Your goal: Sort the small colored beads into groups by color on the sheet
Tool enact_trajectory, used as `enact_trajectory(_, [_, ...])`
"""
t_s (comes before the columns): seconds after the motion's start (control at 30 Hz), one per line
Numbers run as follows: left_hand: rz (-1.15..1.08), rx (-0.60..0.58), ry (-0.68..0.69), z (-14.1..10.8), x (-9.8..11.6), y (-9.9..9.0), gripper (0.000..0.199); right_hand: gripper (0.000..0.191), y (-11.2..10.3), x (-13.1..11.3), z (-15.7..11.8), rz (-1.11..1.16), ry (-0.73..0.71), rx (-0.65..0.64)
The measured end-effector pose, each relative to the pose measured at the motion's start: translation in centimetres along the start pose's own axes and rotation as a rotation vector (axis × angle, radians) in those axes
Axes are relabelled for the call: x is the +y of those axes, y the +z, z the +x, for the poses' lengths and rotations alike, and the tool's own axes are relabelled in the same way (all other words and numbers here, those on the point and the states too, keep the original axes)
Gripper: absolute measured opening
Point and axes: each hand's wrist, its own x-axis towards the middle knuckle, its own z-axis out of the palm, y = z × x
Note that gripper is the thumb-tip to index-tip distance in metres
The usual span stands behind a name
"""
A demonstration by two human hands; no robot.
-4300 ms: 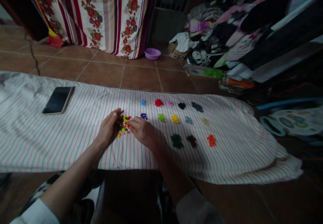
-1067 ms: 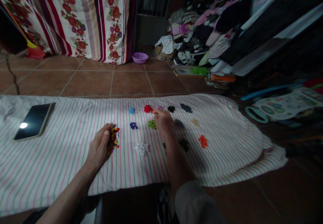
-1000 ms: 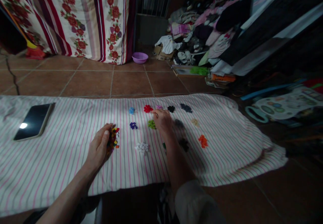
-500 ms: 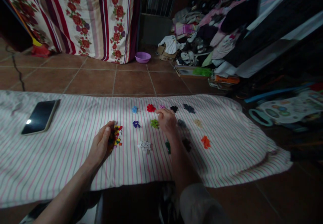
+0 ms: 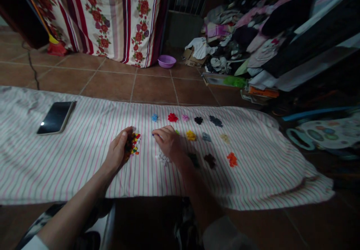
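Note:
My left hand rests on the striped cloth, fingers stretched and curved along the left side of a mixed pile of small coloured pieces, partly hiding it. My right hand is pinched closed where the dark blue pieces lie; only a speck of blue shows at the fingertips, and I cannot tell whether it is held. White pieces sit just below this hand, and lime green pieces peek out behind it. Beyond are light blue, red and pink piles.
Yellow, grey, black, beige, brown and orange piles lie to the right. A phone lies at left. A purple basin and heaped clothes are on the floor beyond.
My right hand has moved left from beside the red and pink piles to the dark blue one, uncovering the yellow pile. My left hand stays by the mixed pile. The view has shifted slightly.

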Motion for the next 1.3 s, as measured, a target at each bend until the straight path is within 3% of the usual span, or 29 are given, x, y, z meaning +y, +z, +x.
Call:
enact_trajectory(0.17, [0.015, -0.033, 0.064, 0.2, -0.1, 0.1, 0.062, 0.014, 1.3, -2.2, -0.1, 0.048, -0.113, -0.158])
enact_trajectory(0.4, [-0.002, -0.010, 0.059, 0.2, 0.3, 0.5, 0.064, 0.011, 1.9, -3.1, 0.1, 0.002, -0.129, -0.218])
enact_trajectory(0.93, [0.065, -0.023, 0.069, 0.3, -0.2, 0.2, 0.065, 0.003, 2.5, -3.7, 0.3, -0.070, -0.100, -0.189])
enact_trajectory(1.3, [-0.007, -0.014, 0.048, 0.2, 0.0, 0.3, 0.065, 0.012, 1.5, -3.5, 0.6, 0.047, -0.069, -0.118])
